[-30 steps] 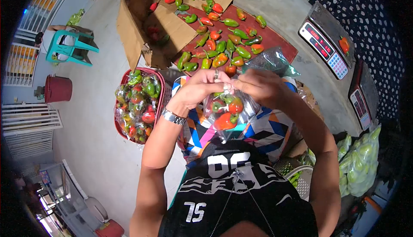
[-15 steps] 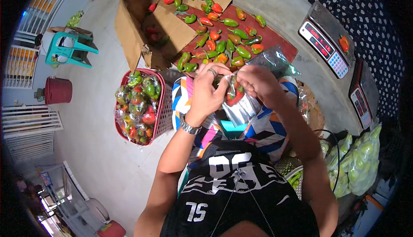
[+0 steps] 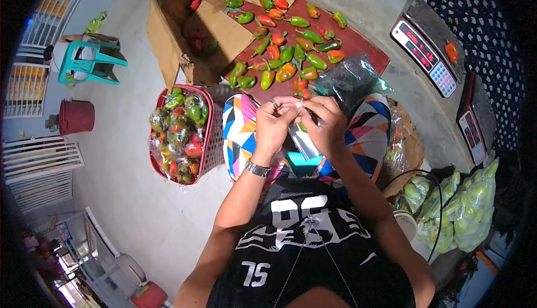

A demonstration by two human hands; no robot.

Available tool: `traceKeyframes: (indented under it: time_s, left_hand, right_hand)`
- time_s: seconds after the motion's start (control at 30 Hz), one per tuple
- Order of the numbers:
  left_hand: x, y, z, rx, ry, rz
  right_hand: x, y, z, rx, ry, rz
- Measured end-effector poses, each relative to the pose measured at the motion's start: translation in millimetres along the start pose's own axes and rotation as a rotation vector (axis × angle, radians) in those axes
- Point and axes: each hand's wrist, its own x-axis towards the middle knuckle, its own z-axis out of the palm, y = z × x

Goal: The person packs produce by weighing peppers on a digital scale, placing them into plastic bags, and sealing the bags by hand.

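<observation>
My left hand [image 3: 274,123] and my right hand [image 3: 326,124] meet over my lap, fingertips pinched together on a clear plastic bag [image 3: 305,143]. The bag hangs down between them. Part of a green pepper shows by the fingers, and the hands hide much of the rest. Just beyond, loose red and green peppers [image 3: 286,72] are spread over a red board [image 3: 358,36]. A dark plastic bag [image 3: 342,83] lies on the board's near right corner, close to my right hand.
A pink basket [image 3: 210,134] of bagged peppers stands at left. Behind it is an open cardboard box [image 3: 168,34]. Two digital scales [image 3: 428,56] sit at right, one with a red pepper [image 3: 451,52] on it. Bags of green produce [image 3: 467,213] and a black cable [image 3: 441,207] are lower right.
Both hands have come closer together at the bag's top and slightly nearer my body. The bag's red pepper, visible before, is now mostly covered. My view has shifted slightly.
</observation>
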Motion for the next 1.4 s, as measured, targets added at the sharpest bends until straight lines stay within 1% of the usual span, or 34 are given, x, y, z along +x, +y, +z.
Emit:
traceKeyframes:
  time_s: [0.1, 0.2, 0.23, 0.33, 0.4, 0.43, 0.53, 0.63, 0.73, 0.77, 0.87, 0.9, 0.93, 0.97, 1.0, 1.07, 1.2, 1.27, 1.3, 1.37, 1.4]
  left_hand:
    - [-3, 4, 1, 0.150, -0.042, 0.051]
    - [-4, 9, -6, 0.355, -0.153, 0.093]
    - [-3, 9, -9, 0.375, -0.178, 0.061]
    - [-4, 15, -8, 0.283, -0.185, -0.014]
    - [-5, 12, -9, 0.263, -0.180, -0.009]
    - [-4, 10, -8, 0.250, -0.178, -0.005]
    - [-1, 3, -13, 0.317, -0.194, 0.066]
    - [1, 21, -15, 0.631, -0.303, 0.140]
    - [7, 17, -24, 0.307, -0.372, -0.046]
    - [7, 17, -26, 0.190, -0.347, -0.159]
    - [7, -11, -31, -0.131, -0.182, -0.273]
    - [5, -12, -25, -0.118, -0.111, -0.309]
    - [4, -19, -25, -0.118, -0.090, -0.293]
    - [3, -22, -22, -0.121, -0.068, -0.275]
    - [-1, -25, -21, -0.125, -0.040, -0.263]
    - [-12, -30, -20, -0.167, 0.024, -0.299]
    - [-22, -20, -12, -0.216, 0.122, -0.308]
    - [-28, -14, -7, -0.262, 0.173, -0.314]
    - [-30, -12, -5, -0.282, 0.159, -0.298]
    - [-37, -11, -3, -0.322, 0.133, -0.271]
    - [-37, -13, -5, -0.285, 0.091, -0.241]
  right_hand:
    - [-7, -1, 4, 0.000, 0.059, 0.069]
    - [-7, -5, 6, 0.076, 0.040, 0.204]
    - [-5, -4, 5, 0.102, 0.002, 0.219]
    - [8, -1, -3, 0.177, -0.123, 0.278]
    - [14, -3, -10, 0.228, -0.224, 0.334]
    - [14, -1, -9, 0.293, -0.216, 0.348]
    - [17, 6, -13, 0.201, -0.288, 0.269]
    - [21, 7, -18, 0.158, -0.351, 0.203]
    - [23, 7, -20, 0.190, -0.409, 0.179]
    - [22, 7, -18, 0.205, -0.385, 0.208]
    - [10, 3, -6, 0.206, -0.284, 0.321]
    - [-1, 2, 2, 0.180, -0.228, 0.377]
    - [-9, 3, 7, 0.151, -0.168, 0.427]
    - [-15, 2, 8, 0.080, -0.183, 0.349]
    - [-18, 3, 9, 0.065, -0.155, 0.321]
    - [-27, -1, 12, 0.041, -0.101, 0.275]
    - [-29, -4, 14, -0.058, -0.013, 0.067]
    - [-29, -9, 14, -0.061, 0.011, 0.080]
    - [-29, -11, 14, -0.061, 0.024, 0.085]
    - [-30, -17, 12, -0.034, -0.004, 0.194]
    - [-29, -20, 10, -0.021, -0.017, 0.248]
